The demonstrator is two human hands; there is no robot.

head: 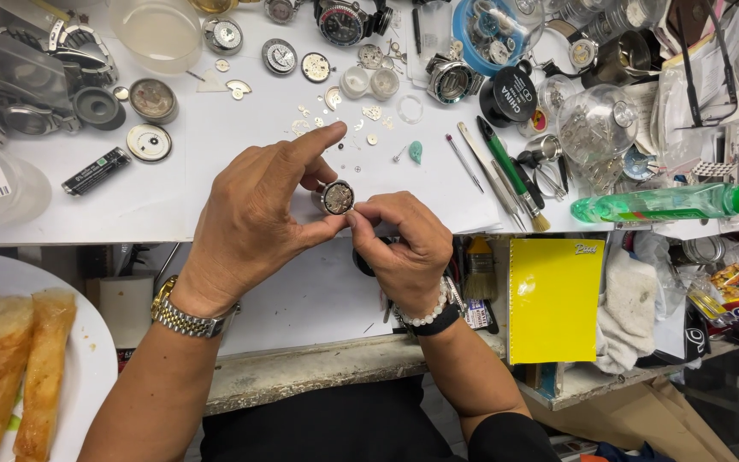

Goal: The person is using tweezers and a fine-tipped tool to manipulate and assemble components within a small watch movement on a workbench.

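**Small round watch movement held between both hands over the table edge**

A small round watch movement (336,197) is gripped between the two hands just above the near edge of the white table (173,184). The left hand (254,214) is curled around the movement from its left side, with the thumb pressed under it and the index finger stretched out above it; a metal wristwatch (183,315) is worn on that wrist. The right hand (404,244) is closed at the movement's lower right, its fingers (361,218) pinched together and touching the rim. Whether a tool is pinched in those fingers cannot be told. A white bead bracelet (428,315) and a dark band are worn on the right wrist.

Beyond the movement, scattered small watch parts (348,124) are spread on the table, with a small green teardrop piece (416,151) just to their right. Farther right of the movement, a green-handled tool (499,158) and a brush (515,192) are laid side by side, and a green plastic bottle (673,203) is lying on its side well beyond them. Below and right of the movement, a yellow notebook (553,299) is seen. Far to the lower left of the movement, a white plate (87,342) with fried food (10,372) is set.
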